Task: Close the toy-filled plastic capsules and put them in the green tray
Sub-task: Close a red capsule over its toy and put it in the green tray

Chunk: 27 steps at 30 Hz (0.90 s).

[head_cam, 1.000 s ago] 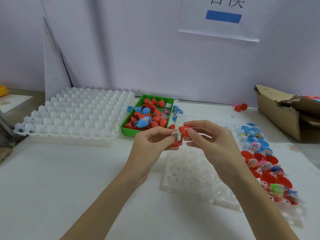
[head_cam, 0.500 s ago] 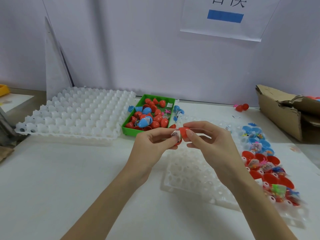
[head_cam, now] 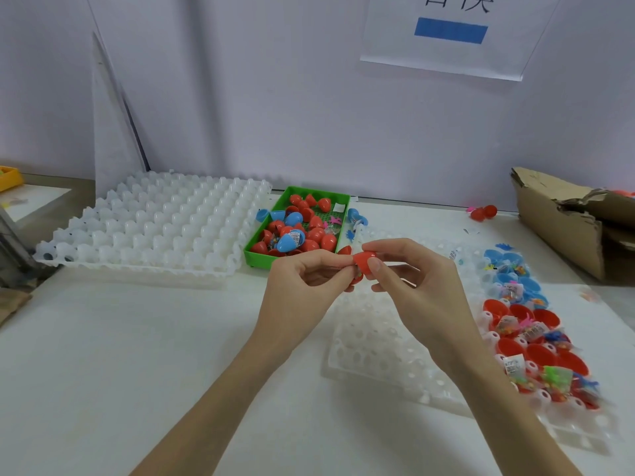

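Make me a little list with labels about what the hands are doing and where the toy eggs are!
Held thing: red capsule, pinched between both hands
Left hand: grips the lower half
Right hand: presses the top half on
Green tray: holds red and blue capsules
Open capsules: on the right, red and blue halves with toys inside
Big white tray: on the left, cups hold nothing
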Each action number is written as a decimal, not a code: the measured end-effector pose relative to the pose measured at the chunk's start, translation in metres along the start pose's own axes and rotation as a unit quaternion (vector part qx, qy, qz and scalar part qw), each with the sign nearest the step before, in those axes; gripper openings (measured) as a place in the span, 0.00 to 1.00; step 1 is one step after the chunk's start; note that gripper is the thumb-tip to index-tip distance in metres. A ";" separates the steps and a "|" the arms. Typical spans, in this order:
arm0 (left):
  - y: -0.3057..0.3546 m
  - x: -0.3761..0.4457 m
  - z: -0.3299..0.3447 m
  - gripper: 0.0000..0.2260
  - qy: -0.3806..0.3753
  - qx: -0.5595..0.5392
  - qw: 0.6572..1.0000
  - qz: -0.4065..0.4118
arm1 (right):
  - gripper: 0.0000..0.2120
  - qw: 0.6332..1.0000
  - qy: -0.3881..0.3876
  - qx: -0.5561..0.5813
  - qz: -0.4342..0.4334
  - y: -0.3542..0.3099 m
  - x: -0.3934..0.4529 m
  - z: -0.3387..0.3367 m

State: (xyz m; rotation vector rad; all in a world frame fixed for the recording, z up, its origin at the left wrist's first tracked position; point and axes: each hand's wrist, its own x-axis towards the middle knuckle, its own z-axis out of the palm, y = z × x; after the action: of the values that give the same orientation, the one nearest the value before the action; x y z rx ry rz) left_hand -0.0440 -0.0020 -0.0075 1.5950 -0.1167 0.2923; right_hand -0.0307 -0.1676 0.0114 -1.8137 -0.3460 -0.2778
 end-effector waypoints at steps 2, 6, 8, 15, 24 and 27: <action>0.001 0.000 0.000 0.08 0.002 -0.009 1.000 -0.003 | 0.09 1.000 -0.001 0.000 0.000 0.000 0.001 -0.001; 0.001 0.001 -0.001 0.07 0.020 -0.043 0.999 -0.023 | 0.09 1.000 -0.014 -0.010 -0.007 -0.002 0.000 -0.003; 0.001 0.001 -0.002 0.06 0.030 -0.066 0.997 -0.025 | 0.09 1.000 -0.022 0.001 -0.016 -0.004 -0.002 -0.003; -0.001 0.002 -0.004 0.09 0.016 -0.073 0.997 0.030 | 0.11 0.999 -0.025 0.000 -0.039 -0.006 -0.004 -0.002; 0.004 -0.002 -0.002 0.17 -0.020 -0.035 0.993 0.115 | 0.08 0.998 -0.022 0.056 -0.034 -0.015 -0.003 -0.008; 0.004 -0.002 -0.005 0.18 -0.027 -0.047 0.993 0.108 | 0.07 0.997 -0.027 0.067 -0.028 -0.014 -0.004 -0.008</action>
State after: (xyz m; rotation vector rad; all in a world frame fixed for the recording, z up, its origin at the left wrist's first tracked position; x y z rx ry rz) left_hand -0.0475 0.0020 -0.0036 1.4993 -0.3414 0.4062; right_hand -0.0395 -0.1719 0.0248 -1.6846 -0.4439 -0.2392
